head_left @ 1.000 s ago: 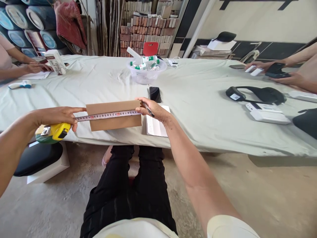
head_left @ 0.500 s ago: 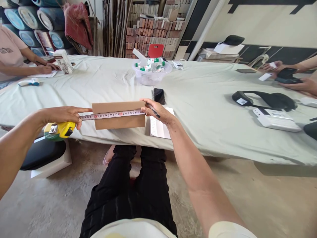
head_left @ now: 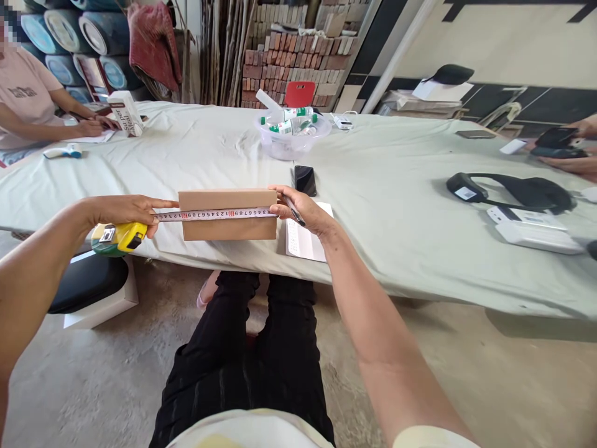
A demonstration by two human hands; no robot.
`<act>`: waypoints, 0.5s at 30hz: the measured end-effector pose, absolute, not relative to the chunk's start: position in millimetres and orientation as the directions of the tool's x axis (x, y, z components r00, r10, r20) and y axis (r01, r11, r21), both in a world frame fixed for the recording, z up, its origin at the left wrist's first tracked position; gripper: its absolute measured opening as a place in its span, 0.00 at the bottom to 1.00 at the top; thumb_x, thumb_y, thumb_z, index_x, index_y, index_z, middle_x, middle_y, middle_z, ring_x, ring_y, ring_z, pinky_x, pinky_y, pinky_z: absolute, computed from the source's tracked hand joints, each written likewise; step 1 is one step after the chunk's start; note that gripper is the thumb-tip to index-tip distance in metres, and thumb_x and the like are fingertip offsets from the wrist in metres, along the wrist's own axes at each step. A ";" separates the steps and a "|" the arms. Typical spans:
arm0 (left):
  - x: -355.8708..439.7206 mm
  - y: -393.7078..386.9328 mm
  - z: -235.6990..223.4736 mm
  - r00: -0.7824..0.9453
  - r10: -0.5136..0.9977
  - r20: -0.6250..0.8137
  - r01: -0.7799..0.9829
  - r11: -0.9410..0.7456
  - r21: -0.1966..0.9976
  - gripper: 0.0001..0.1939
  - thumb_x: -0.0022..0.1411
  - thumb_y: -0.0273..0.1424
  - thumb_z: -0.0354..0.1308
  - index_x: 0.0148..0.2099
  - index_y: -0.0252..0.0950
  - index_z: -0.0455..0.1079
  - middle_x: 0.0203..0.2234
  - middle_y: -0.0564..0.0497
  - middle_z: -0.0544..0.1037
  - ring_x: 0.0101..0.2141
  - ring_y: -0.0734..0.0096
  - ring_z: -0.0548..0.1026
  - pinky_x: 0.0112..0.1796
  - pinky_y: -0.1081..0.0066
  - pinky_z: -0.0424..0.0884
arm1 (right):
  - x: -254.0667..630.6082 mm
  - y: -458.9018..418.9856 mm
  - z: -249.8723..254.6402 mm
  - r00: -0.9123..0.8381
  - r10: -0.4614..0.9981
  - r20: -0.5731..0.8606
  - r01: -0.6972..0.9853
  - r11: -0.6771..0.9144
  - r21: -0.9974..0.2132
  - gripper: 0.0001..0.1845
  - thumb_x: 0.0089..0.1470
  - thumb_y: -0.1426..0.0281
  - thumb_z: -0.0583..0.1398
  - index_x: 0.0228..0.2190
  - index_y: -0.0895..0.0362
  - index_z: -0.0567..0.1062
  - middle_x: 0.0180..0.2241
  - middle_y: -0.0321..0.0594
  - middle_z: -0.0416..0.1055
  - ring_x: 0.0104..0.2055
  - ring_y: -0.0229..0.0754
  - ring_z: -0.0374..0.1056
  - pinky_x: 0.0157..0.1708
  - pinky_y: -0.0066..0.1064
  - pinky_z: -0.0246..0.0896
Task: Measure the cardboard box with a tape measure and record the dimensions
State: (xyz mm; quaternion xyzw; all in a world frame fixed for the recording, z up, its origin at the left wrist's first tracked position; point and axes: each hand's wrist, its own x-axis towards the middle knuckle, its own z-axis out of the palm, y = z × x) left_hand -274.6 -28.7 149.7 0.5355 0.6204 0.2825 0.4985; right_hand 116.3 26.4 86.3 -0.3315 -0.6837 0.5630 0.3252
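Note:
A brown cardboard box (head_left: 227, 231) rests near the table's front edge, its long side facing me. Across that side runs the white blade (head_left: 214, 214) of a tape measure, whose yellow and green case (head_left: 120, 238) hangs beneath my left hand (head_left: 128, 211). That hand grips the blade beside the case, with the index finger stretched to the box's left end. My right hand (head_left: 298, 208) pinches the blade's far end at the box's right edge. A dark pen (head_left: 295, 212) is tucked between its fingers. Under the right hand lies a white notebook (head_left: 305, 239), partly covered.
Beyond the box are a black phone (head_left: 305, 180) and a clear basin (head_left: 291, 147) of bottles. To the right lie a black headset (head_left: 508, 191) and a white device (head_left: 534, 230). One person writes at the left (head_left: 32, 99); another's hands (head_left: 571, 165) hold a dark object.
My view has shifted slightly, so the scene sits a little further right. The blade now lies more level across the box. Both hands keep their hold.

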 end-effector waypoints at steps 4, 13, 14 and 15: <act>-270.8 -25.7 157.7 -0.052 0.814 -0.579 0.341 0.559 0.756 0.24 0.46 0.11 0.58 0.45 0.34 0.77 0.14 0.66 0.72 0.13 0.74 0.64 0.14 0.74 0.54 | 115.7 27.1 85.0 -0.572 0.818 0.066 0.069 0.128 -0.989 0.32 0.51 0.59 0.69 0.54 0.54 0.69 0.57 0.45 0.70 0.59 0.49 0.67 0.58 0.42 0.66; -263.0 -29.8 155.2 -0.187 0.880 -0.438 0.225 0.472 0.852 0.15 0.52 0.16 0.57 0.42 0.32 0.75 0.14 0.63 0.66 0.15 0.74 0.63 0.16 0.78 0.55 | 114.8 27.4 79.4 -0.558 0.826 0.085 0.034 0.125 -0.992 0.31 0.50 0.60 0.69 0.54 0.53 0.70 0.58 0.43 0.70 0.58 0.49 0.68 0.59 0.45 0.66; -257.6 -35.4 151.4 -0.236 0.921 -0.311 0.211 0.361 0.908 0.13 0.54 0.19 0.57 0.42 0.33 0.75 0.14 0.63 0.66 0.16 0.74 0.65 0.18 0.79 0.57 | 115.0 28.1 77.9 -0.550 0.830 0.089 0.028 0.125 -0.992 0.31 0.50 0.60 0.69 0.54 0.52 0.70 0.59 0.43 0.70 0.58 0.49 0.68 0.59 0.45 0.67; -251.4 -42.0 146.9 -0.310 0.945 -0.105 0.194 0.171 0.966 0.12 0.56 0.23 0.56 0.43 0.34 0.75 0.15 0.63 0.65 0.18 0.74 0.66 0.21 0.80 0.60 | 115.3 29.1 75.8 -0.542 0.835 0.094 0.023 0.126 -0.992 0.32 0.49 0.60 0.70 0.54 0.52 0.70 0.59 0.43 0.69 0.57 0.49 0.69 0.59 0.46 0.67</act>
